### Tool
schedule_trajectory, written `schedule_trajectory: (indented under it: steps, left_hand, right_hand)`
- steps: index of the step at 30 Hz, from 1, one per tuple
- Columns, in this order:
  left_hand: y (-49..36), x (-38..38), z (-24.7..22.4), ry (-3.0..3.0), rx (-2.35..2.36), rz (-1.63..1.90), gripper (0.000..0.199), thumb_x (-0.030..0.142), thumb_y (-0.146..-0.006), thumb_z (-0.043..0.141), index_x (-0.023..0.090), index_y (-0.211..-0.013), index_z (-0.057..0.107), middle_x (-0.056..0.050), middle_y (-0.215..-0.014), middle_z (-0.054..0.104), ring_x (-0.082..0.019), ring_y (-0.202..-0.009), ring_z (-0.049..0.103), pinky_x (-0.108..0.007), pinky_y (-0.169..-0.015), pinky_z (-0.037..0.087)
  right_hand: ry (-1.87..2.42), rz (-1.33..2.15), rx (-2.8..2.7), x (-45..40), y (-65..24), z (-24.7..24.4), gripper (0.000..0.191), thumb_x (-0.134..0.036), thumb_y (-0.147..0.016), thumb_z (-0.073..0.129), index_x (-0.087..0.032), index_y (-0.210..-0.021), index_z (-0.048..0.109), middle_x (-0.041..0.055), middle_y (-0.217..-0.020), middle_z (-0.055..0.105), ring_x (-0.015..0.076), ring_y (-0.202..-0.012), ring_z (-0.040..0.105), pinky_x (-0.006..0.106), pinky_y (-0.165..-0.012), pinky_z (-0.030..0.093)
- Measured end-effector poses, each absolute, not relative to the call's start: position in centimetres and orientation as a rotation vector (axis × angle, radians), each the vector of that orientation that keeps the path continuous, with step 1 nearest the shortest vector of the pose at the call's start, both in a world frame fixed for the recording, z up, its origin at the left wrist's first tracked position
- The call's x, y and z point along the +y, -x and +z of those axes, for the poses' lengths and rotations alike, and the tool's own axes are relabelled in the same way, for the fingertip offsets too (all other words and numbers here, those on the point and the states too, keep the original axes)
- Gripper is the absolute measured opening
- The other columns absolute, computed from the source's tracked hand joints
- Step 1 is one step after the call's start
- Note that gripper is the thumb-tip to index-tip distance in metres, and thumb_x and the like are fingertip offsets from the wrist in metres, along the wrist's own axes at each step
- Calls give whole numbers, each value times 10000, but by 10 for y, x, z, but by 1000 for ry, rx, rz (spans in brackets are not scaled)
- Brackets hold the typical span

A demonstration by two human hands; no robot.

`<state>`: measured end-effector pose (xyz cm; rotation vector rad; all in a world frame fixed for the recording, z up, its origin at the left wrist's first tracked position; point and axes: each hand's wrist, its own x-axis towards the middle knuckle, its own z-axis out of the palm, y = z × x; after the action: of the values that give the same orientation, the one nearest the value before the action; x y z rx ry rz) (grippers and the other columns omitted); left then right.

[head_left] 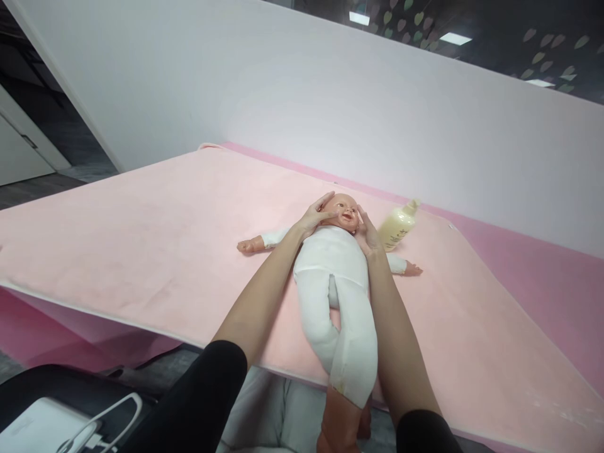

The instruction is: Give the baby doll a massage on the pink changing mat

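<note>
A baby doll (pixel 332 258) in a white cloth body lies on its back on a pink padded mat (pixel 155 233), its feet hanging past the near edge. My left hand (pixel 315 217) rests along one side of the doll's head (pixel 348 212), fingers stretched out toward the crown and thumb across the cheek. On the other side, my right hand (pixel 369 231) touches the head with its fingers extended; its thumb is hard to make out. The doll's arms spread out sideways. Just beyond my right hand, a pale yellow pump bottle (pixel 399 225) leans with its pump up and to the right.
A white wall (pixel 283 94) rises behind the mat, with dark glass (pixel 495 47) above it. Pink cloth (pixel 542 270) shows around the mat. At lower left, a white device with a cable (pixel 51 428) lies on a black seat (pixel 70 384).
</note>
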<state>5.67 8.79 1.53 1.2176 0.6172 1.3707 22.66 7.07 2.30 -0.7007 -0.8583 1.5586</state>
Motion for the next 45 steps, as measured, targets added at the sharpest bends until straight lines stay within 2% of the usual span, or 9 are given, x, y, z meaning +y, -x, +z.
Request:
schedule_trajectory:
  steps: [5,8,12,16,26,35,39,42,45]
  left_hand:
    - [-58,91,13,-1366,793,1355,892,250,-561,799,296,-1385,463,-8,-1573,236,-260,-1420,293,-342,-1148,313]
    - [-57,91,13,-1348,761,1357,825,256,-592,772,295,-1366,490,6,-1583,199,-254,-1438,255,-326,-1140,324]
    - [-57,90,14,-1239,618,1346,803,264,-610,768,297,-1363,490,-6,-1553,287,-260,-1392,352,-353,-1090,407]
    - [-57,92,14,-1158,615,1394,789,241,-642,728,263,-1386,465,-32,-1487,414,-244,-1353,416,-359,-1104,394]
    - [-57,92,15,-1191,723,1396,686,260,-724,651,274,-1385,466,-15,-1493,406,-238,-1370,392,-363,-1117,377]
    - [-59,91,17,-971,615,1417,651,157,-681,698,232,-1309,541,-39,-1462,448,-237,-1349,415,-330,-1093,387]
    - [-59,89,19,-859,611,1450,545,101,-682,674,214,-1211,602,-37,-1446,467,-211,-1320,447,-294,-1070,399]
    - [-58,89,19,-706,657,1496,475,105,-708,641,194,-1173,605,-57,-1394,516,-179,-1252,510,-284,-1061,399]
    - [-58,88,16,-626,658,1517,432,148,-730,625,189,-1160,598,-71,-1308,578,-161,-1146,577,-302,-1036,420]
  right_hand:
    - [679,1555,-927,73,-229,17,879,-131,-645,776,-327,-1401,370,29,-1358,525,216,-1133,608,415,-957,537]
    - [668,1565,-929,75,-230,16,873,-105,-656,758,-328,-1403,364,26,-1383,500,202,-1154,595,406,-968,529]
    - [671,1576,-914,75,-230,17,788,-188,-716,744,-341,-1394,373,27,-1381,502,195,-1157,593,421,-975,517]
    - [645,1578,-903,76,-230,16,780,-201,-730,738,-322,-1403,361,54,-1364,518,201,-1150,597,431,-980,507]
    - [601,1633,-889,78,-233,17,706,-180,-778,664,-333,-1396,359,42,-1361,520,191,-1127,611,446,-1019,476]
    - [614,1656,-817,80,-235,19,531,-178,-792,614,-267,-1302,492,45,-1155,650,191,-1032,647,408,-906,546]
    - [721,1658,-738,83,-231,20,344,-264,-804,618,-187,-1139,593,60,-1011,687,179,-887,670,345,-805,579]
    - [887,1530,-604,88,-225,16,248,-302,-800,607,-171,-1011,618,44,-884,689,157,-759,662,303,-731,582]
    - [980,1265,-611,91,-218,10,184,-261,-807,547,-153,-946,599,36,-886,682,127,-772,652,268,-758,558]
